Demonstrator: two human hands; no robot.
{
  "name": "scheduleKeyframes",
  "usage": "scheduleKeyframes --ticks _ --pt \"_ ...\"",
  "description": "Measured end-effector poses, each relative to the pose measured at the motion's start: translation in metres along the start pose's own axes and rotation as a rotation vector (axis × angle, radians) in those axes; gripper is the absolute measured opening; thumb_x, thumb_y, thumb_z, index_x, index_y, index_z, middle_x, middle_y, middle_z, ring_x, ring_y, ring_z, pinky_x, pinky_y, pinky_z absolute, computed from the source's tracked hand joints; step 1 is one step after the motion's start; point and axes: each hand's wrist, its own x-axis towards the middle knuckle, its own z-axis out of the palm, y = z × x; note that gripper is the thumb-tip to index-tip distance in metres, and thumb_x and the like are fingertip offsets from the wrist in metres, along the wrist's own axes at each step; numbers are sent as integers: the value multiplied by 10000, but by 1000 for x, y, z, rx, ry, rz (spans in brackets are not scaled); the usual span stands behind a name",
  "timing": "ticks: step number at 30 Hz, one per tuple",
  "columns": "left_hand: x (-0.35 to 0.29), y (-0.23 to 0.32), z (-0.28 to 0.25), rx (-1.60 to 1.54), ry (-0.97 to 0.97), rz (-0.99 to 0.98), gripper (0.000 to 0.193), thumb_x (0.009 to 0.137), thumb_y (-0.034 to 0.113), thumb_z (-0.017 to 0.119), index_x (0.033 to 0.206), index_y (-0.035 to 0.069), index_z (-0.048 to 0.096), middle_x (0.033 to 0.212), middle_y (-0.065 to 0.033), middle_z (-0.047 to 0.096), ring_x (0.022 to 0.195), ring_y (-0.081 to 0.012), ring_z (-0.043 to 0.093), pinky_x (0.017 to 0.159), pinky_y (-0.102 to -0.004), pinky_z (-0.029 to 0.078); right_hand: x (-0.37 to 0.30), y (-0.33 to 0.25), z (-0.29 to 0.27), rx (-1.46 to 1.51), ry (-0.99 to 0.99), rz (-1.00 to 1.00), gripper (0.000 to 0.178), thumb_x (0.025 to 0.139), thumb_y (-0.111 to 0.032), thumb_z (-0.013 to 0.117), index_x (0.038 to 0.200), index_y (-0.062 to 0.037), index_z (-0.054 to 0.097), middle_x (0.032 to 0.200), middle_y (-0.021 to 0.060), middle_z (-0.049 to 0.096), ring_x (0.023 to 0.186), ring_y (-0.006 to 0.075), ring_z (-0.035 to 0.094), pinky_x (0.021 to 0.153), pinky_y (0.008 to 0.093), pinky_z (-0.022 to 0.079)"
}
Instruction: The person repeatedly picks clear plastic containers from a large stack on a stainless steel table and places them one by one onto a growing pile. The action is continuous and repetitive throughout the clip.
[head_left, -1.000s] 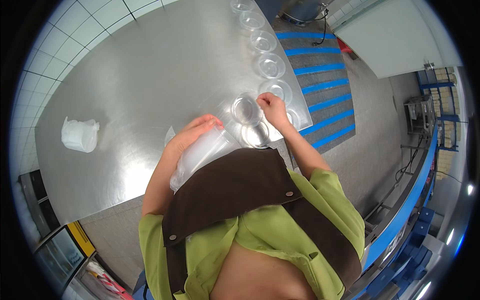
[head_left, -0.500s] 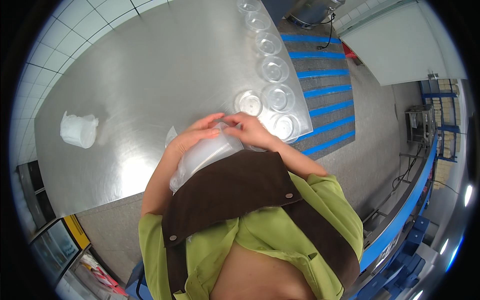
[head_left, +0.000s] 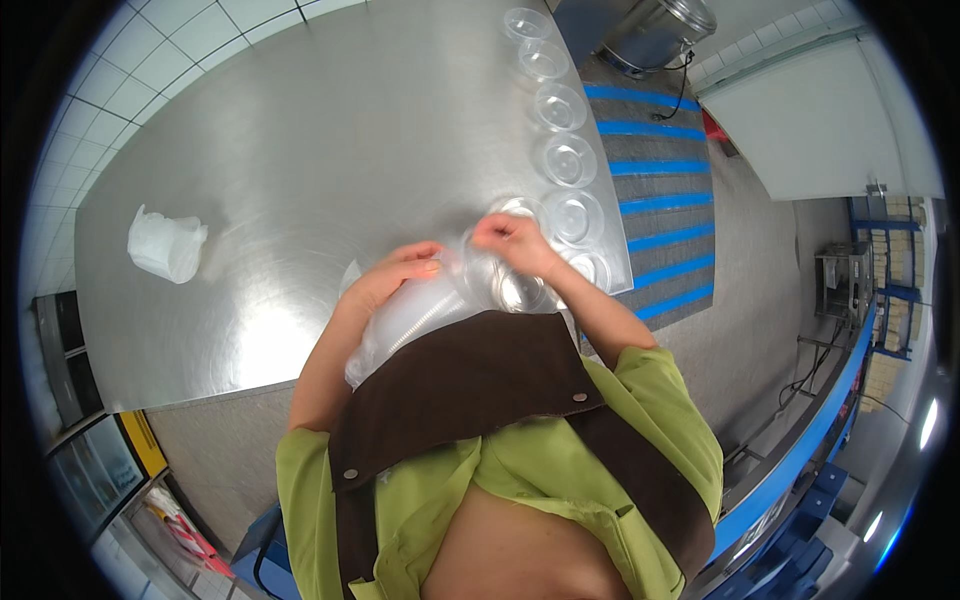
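A long stack of clear plastic bowls in a plastic bag (head_left: pixel 415 318) lies on the table against my apron. My left hand (head_left: pixel 395 275) is wrapped over the stack near its open end. Just to the right, my right hand (head_left: pixel 512 243) pinches the rim of a single clear bowl (head_left: pixel 472 270), blurred by motion and tilted beside the stack's mouth. Behind and below that hand, other clear bowls stand close together, partly covered by it. A row of clear bowls (head_left: pixel 570 160) runs along the table's right edge toward the far end.
The steel table (head_left: pixel 330 130) carries a crumpled white plastic bag (head_left: pixel 168 245) at the left. Beyond its right edge lies a grey mat with blue stripes (head_left: pixel 655 170). A metal pot with a cord (head_left: pixel 655 38) stands at the far right, near a white door (head_left: pixel 820 110).
My right hand has moved right, away from my left hand, drawing a clear bowl off the end of the stack. My left hand stays on the stack.
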Motion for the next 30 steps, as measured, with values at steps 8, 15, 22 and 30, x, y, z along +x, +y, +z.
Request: scheduleKeyframes --ticks 8,15,22,30 --pt "0 -6 0 49 35 -46 524 787 360 633 1235 95 574 1177 -40 591 1073 -155 514 957 -287 380 71 41 -99 -454 473 287 296 776 -221 684 952 15 656 715 115 654 687 205 620 652 314 492" --pt "4 -6 -4 23 -38 22 589 786 386 637 1281 86 530 1170 -38 578 1111 -152 481 978 -282 347 31 -5 -21 -463 269 -48 344 777 -215 710 1043 -8 640 930 117 649 806 195 626 721 314 504" --pt "4 -10 -11 37 70 -59 574 809 384 624 1256 41 514 1182 -47 567 1122 -149 481 971 -284 355 2 -17 32 -482 -83 -383 129 808 -72 645 932 -40 654 923 88 644 836 251 620 724 334 508" --pt "-1 -6 -15 23 -85 37 591 819 478 601 1264 94 536 1265 -37 543 1206 -168 437 1041 -314 299 121 0 -94 -225 515 157 182 781 -204 660 749 -25 668 616 41 612 563 134 578 560 292 465"
